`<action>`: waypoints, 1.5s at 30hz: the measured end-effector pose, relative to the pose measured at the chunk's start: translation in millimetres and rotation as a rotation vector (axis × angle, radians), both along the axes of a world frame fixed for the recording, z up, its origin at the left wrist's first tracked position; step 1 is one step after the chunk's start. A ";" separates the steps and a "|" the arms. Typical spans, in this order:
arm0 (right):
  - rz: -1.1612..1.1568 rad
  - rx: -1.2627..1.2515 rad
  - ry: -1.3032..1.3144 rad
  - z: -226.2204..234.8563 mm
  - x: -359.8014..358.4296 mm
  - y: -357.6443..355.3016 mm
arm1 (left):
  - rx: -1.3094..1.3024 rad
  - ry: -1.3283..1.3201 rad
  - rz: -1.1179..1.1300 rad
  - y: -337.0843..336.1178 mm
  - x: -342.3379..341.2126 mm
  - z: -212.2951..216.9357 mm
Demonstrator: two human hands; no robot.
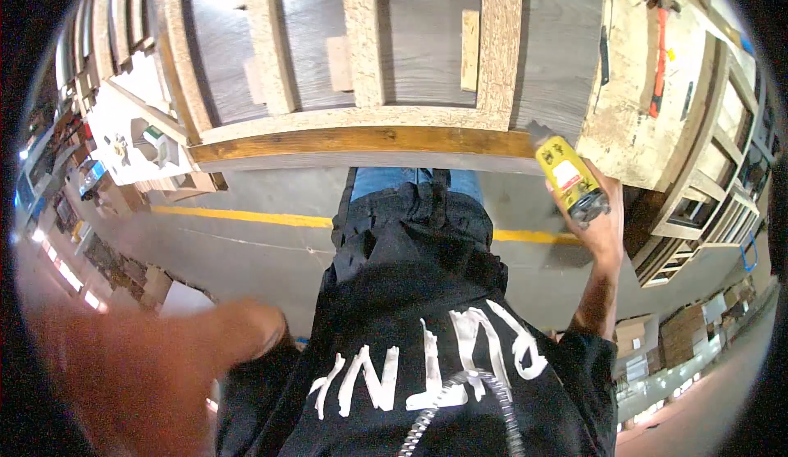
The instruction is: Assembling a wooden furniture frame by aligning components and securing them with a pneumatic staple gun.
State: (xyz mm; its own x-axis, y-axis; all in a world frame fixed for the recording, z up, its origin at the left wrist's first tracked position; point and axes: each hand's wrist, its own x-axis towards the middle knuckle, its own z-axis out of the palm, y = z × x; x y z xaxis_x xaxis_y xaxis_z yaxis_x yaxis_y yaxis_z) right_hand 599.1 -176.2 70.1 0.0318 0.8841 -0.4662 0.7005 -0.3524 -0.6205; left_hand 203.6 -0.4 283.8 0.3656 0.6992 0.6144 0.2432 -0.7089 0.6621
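My right hand [606, 211] is closed round a yellow glue bottle [565, 169] with a dark nozzle and a dark base. The bottle leans, its nozzle by the right end of a brown, wet-looking wood strip [361, 142]. That strip runs along the near edge of a slatted wooden frame [328, 119], which lies on a grey wood-grain panel [554, 55]. From the lower left my bare left forearm rises close and blurred; the left hand itself does not show.
A hammer [659, 63] with a red handle rests on a pale worn board [628, 120] at the right. More slatted frames [706, 186] stand beyond it. On the left is a white surface [123, 141] with small items. A yellow line [254, 217] crosses the grey floor.
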 end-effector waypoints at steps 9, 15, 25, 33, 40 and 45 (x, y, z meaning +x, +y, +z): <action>0.187 -0.225 0.059 6.8 -4.7 54.3 | -0.234 0.908 0.434 -49.8 72.1 -339.6; 0.155 -0.336 -0.047 -1.3 -21.5 53.4 | -0.112 0.874 0.447 -48.8 63.4 -341.8; 0.197 -0.538 0.018 -15.6 -14.2 32.0 | -0.081 0.844 0.432 -48.3 62.8 -349.3; 0.238 -0.023 -0.101 -35.6 -8.9 7.6 | -0.063 0.718 0.443 -49.0 66.5 -356.2; 0.355 -0.074 -0.136 -7.2 -16.5 19.7 | -0.061 0.657 0.469 -48.3 64.3 -349.4; 0.274 0.067 -0.327 -25.3 1.6 15.2 | -0.212 0.623 0.490 -54.5 72.8 -352.0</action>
State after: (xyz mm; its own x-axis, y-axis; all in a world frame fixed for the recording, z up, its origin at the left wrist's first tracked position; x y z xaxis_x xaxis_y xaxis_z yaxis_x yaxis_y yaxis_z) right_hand 600.7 -161.0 44.8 -0.0717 0.9086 -0.4114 0.9263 -0.0923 -0.3653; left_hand 276.4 -54.8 -68.2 0.2195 0.9467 0.2359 0.8601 -0.3019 0.4112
